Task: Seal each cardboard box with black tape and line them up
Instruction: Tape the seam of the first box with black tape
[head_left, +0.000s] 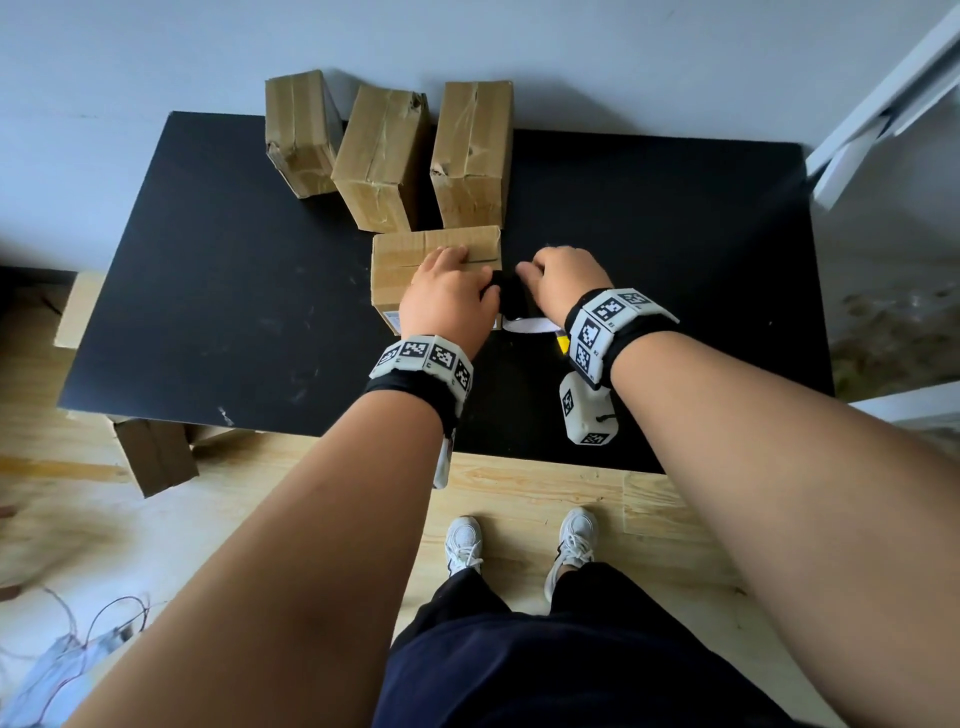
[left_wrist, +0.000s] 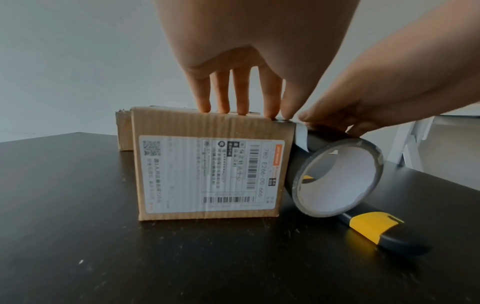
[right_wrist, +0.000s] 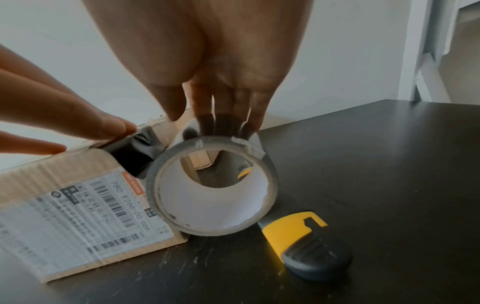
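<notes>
my left hand (head_left: 447, 304) lies flat on the near box (left_wrist: 207, 164), fingers straight, pinning the tape end at its right top edge. my right hand (head_left: 563, 280) grips the tape roll (right_wrist: 211, 193) just right of it, so i would pull the strip left, along the box's long top.

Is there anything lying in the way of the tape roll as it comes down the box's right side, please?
Yes: the yellow-and-black utility knife lies on the table directly beneath the tape roll.

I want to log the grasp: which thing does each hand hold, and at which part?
The right hand grips the tape roll over its top rim. The left hand holds nothing; it presses on the box.
</notes>
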